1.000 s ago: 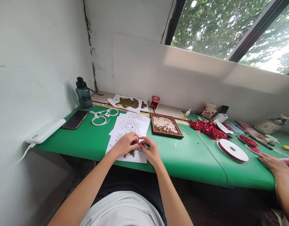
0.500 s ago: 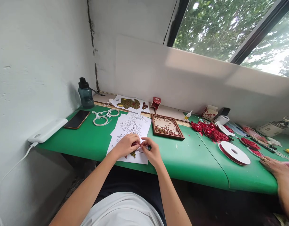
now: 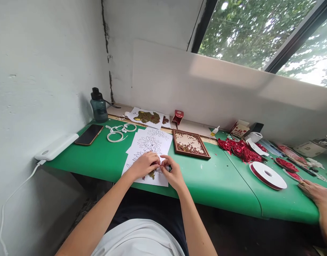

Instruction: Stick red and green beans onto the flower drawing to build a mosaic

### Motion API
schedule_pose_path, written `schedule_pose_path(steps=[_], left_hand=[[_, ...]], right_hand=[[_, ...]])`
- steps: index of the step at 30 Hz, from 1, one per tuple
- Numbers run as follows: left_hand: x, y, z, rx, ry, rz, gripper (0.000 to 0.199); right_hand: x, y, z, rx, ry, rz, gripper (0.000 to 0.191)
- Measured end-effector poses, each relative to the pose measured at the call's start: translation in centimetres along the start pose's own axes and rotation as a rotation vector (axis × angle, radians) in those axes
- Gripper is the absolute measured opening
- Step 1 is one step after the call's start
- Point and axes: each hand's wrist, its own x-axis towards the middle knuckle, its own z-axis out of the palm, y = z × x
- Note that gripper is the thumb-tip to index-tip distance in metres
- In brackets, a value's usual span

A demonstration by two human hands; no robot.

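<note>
A white sheet with printed flower outlines [image 3: 150, 143] lies before me, several blooms down its length. Over its lower part, small dark red and green beans or beads [image 3: 152, 174] fill part of a drawing. My left hand [image 3: 144, 165] rests on the sheet with fingers curled down beside the red patch, closed; what they pinch is hidden. Close against it, my right hand [image 3: 173, 173] is closed in a pinch, thumb and fingertips meeting at the patch's right edge. Whatever sits between these fingertips is too small to name. Something pale and dark shows under the right fingers.
Right of the sheet stands a wooden-framed tray [image 3: 191, 155] of loose beans. A phone [image 3: 89, 134], white cable [image 3: 115, 137] and bottle [image 3: 99, 108] are left. Farther right lie a ribbon spool [image 3: 275, 176], red sequined pieces [image 3: 242, 149] and another person's hand [image 3: 314, 192]. A glue bottle [image 3: 214, 131] is behind.
The whole view has shifted slightly, so things sit a little farther right. Both my hands stay together over the bean patch, with only small finger movement.
</note>
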Motion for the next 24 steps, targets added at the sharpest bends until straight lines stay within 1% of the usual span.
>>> schedule_pose_path(steps=[13, 24], left_hand=[[-0.1, -0.7, 0.5, 0.000, 0.045, 0.056, 0.009], [0.0, -1.1, 0.7, 0.000, 0.076, 0.101, 0.011]], right_hand=[[0.0, 0.7, -0.1, 0.034, -0.039, 0.023, 0.037], [0.2, 1.0, 0.1, 0.091, -0.023, 0.052, 0.037]])
